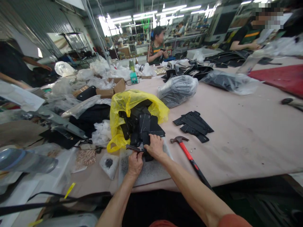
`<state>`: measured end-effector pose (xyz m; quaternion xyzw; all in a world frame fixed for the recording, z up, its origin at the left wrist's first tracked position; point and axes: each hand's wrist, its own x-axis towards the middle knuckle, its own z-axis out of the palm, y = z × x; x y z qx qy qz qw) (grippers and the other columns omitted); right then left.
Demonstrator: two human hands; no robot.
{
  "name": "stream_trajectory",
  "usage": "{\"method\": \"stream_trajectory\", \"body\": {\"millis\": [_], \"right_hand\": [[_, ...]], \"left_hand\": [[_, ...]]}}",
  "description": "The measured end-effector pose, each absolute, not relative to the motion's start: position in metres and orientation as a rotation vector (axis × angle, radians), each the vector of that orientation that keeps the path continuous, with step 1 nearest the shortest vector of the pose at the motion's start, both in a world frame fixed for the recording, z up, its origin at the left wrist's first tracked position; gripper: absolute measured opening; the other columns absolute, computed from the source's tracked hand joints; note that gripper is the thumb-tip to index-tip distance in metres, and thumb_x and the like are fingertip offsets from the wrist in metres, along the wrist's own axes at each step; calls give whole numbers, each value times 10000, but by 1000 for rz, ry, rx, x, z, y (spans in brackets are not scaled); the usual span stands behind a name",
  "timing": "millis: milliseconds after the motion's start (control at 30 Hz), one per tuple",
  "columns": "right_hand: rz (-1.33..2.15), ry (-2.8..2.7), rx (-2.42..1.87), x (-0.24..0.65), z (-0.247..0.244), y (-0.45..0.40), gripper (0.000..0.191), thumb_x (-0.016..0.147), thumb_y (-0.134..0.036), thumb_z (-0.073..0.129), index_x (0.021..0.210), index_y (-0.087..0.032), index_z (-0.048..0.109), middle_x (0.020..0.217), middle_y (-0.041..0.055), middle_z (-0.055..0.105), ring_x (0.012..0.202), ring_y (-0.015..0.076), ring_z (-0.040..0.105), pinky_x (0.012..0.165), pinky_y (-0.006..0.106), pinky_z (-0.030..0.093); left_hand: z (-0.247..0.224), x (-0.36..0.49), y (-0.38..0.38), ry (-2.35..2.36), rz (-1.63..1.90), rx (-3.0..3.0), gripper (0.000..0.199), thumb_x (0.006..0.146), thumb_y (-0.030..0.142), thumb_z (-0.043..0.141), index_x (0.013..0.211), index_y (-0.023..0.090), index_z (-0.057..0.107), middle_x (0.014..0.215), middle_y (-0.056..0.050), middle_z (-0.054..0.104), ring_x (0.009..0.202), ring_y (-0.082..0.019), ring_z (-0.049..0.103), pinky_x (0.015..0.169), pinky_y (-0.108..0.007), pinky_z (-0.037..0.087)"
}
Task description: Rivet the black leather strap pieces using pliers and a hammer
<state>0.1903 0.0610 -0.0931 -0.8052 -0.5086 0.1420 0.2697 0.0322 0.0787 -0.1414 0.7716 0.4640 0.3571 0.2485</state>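
Observation:
My left hand (135,163) is closed on a narrow dark strip (134,148) above a grey board (142,176). Beside it, my right hand (155,145) has its fingers pressed on one of the black pieces (145,124) that spill from an open yellow bag (118,107). The fingertips of both hands nearly meet. To the right lies a hammer (187,151) with a red and black handle, its head pointing away from me. Beyond the hammer a small fanned stack of black pieces (194,124) rests on the pinkish table (236,132).
A clear plastic bag of dark items (178,90) sits behind the stack. Left are a cardboard box (111,90), copper-coloured small parts (85,159), a white dish (109,164) and a large plastic bottle (26,160). Several people are around the far side and left.

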Motion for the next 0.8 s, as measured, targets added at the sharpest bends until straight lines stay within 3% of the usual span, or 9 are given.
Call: {"method": "stream_trajectory", "body": {"millis": [133, 233, 367, 467, 533, 600, 700, 800], "right_hand": [[393, -1285, -2131, 184, -98, 67, 455, 807, -197, 539, 1259, -152, 563, 1150, 136, 668, 1098, 285, 565, 998, 422, 375], [436, -1257, -2098, 201, -97, 60, 378, 863, -210, 432, 1199, -168, 602, 1087, 92, 702, 979, 232, 624, 852, 344, 474], [472, -1243, -2135, 281, -73, 51, 309, 844, -258, 466, 1048, -160, 678, 932, 49, 728, 830, 194, 649, 737, 281, 494], [318, -1122, -2275, 360, -40, 47, 374, 831, -254, 492, 1127, -103, 663, 1032, 135, 707, 948, 242, 630, 842, 334, 466], [113, -987, -2378, 395, -22, 46, 508, 848, -254, 477, 1303, -44, 556, 1241, 236, 603, 1148, 327, 542, 958, 434, 393], [-87, -960, -2468, 404, -15, 48, 553, 873, -271, 463, 1376, -43, 489, 1339, 264, 519, 1235, 373, 464, 986, 482, 349], [1, -1362, -2464, 369, -30, 57, 459, 922, -262, 412, 1328, -96, 547, 1311, 211, 565, 1194, 331, 494, 966, 438, 368], [201, -1676, -2304, 309, -62, 74, 377, 901, -266, 506, 1259, -218, 614, 1288, 92, 616, 1136, 249, 535, 958, 360, 374]], "left_hand": [[-144, 30, 77, 1331, 1027, 2104, 244, 891, 309, 491, 894, 179, 698, 852, -103, 753, 778, -251, 724, 696, -339, 569], [-144, 28, 74, 1373, 1038, 2079, 243, 891, 300, 492, 883, 176, 700, 828, -101, 751, 775, -250, 724, 688, -327, 561], [-143, 29, 73, 1393, 1025, 2054, 226, 892, 283, 503, 899, 174, 700, 827, -100, 750, 769, -247, 723, 677, -314, 551], [-144, 31, 75, 1388, 1018, 2062, 214, 881, 268, 515, 937, 170, 698, 848, -106, 752, 788, -257, 723, 685, -323, 550], [-145, 32, 76, 1402, 1000, 2055, 206, 880, 265, 516, 924, 173, 695, 841, -104, 750, 781, -261, 721, 675, -326, 546], [-145, 32, 77, 1409, 991, 2045, 201, 884, 261, 512, 922, 178, 692, 832, -99, 748, 779, -258, 719, 675, -325, 544], [-145, 32, 78, 1405, 995, 2047, 207, 889, 258, 505, 942, 178, 689, 818, -94, 745, 775, -258, 717, 681, -330, 542], [-145, 32, 78, 1423, 986, 2070, 213, 890, 278, 502, 907, 173, 688, 796, -103, 741, 751, -267, 715, 661, -337, 537]]}}
